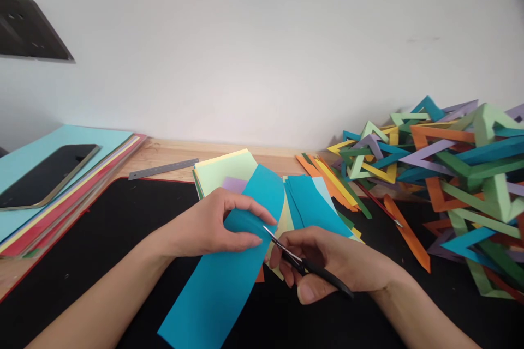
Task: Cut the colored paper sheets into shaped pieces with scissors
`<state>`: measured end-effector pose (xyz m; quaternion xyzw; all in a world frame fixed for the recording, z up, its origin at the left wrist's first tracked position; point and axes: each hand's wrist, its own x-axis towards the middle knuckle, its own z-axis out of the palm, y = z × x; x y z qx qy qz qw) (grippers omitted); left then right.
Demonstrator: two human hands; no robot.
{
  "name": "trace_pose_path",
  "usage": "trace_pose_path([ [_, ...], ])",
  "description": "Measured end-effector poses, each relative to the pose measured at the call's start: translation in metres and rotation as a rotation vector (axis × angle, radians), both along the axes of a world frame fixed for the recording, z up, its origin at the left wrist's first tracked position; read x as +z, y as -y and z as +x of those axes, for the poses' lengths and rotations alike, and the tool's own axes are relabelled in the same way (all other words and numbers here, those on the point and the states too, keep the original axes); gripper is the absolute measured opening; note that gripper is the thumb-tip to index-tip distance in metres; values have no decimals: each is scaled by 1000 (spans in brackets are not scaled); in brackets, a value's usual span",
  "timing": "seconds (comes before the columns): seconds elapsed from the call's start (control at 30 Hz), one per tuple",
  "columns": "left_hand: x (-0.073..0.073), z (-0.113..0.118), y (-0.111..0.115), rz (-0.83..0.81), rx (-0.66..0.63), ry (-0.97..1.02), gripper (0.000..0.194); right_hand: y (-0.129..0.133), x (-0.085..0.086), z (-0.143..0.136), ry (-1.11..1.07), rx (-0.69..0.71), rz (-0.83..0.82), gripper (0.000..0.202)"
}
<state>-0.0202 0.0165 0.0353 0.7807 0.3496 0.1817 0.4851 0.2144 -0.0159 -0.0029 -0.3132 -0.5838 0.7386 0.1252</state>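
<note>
Above the black mat point(164, 212), left fingers point(245, 241) pinch smooth blue paper point(216, 289); right hand point(327, 259) grips scissors point(303, 266).

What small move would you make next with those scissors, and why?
I'd probably ease the left hand slightly back from the blades before snipping. Its finger and thumb hold the blue paper strip, and the scissors in the right hand have their tips right beside them.
</note>
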Motion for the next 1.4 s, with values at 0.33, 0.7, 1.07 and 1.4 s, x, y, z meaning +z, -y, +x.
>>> trace_pose_path([
  [0.33, 0, 1, -1, -18, 25, -46, 24, -1, -1, 0, -5, -1, -15, 45],
  [0.7, 0, 0, -1, -4, 35, -56, 26, 0, 2, -3, 2, -28, -17, 42],
  [1.07, 0, 1, -1, -25, 51, -58, 27, 0, 2, -3, -17, -34, -27, 39],
  [1.4, 0, 0, -1, -56, 32, -63, 28, -1, -1, -2, -21, -40, -17, 37],
])
